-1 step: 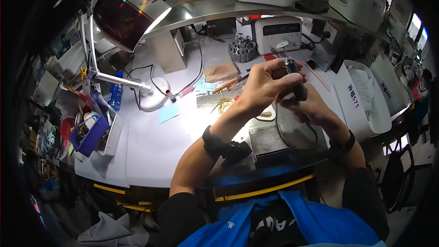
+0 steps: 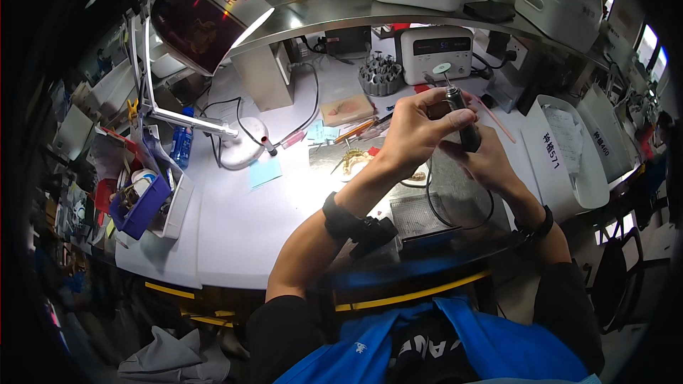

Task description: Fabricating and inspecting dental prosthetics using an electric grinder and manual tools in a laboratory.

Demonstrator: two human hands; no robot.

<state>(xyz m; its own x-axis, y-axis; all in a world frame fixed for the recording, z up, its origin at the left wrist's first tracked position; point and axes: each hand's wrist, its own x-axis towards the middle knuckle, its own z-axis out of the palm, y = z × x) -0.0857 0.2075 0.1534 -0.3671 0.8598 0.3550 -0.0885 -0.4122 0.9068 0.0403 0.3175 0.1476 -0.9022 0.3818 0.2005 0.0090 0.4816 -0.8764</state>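
Observation:
Both hands are raised over the bench around a dark rotary handpiece point(image 2: 469, 135), held upright with a slight tilt. A small pale disc point(image 2: 442, 68) on a thin shank sticks up from its tip. My left hand point(image 2: 415, 128) closes its fingers and thumb around the metal collar near the top. My right hand point(image 2: 491, 160) wraps the lower body, its fingers partly hidden. A black cord point(image 2: 428, 198) loops down below the hands. On the bench beneath sit a yellowish dental model point(image 2: 354, 162) and, partly hidden by my left wrist, a second toothed piece point(image 2: 418, 176).
A white control unit point(image 2: 420, 71) with a lit display stands behind, beside a grey bur holder point(image 2: 380, 78). A lamp point(image 2: 206, 18) hangs at upper left. Near the front edge lies a mesh grate point(image 2: 416, 213). White boxes point(image 2: 551, 160) line the right; a purple bin point(image 2: 142, 210) is at left.
The bench scene sits slightly further right in the picture. The handpiece leans a little more, and my right hand has shifted slightly on its lower body. The grip of my left hand looks the same.

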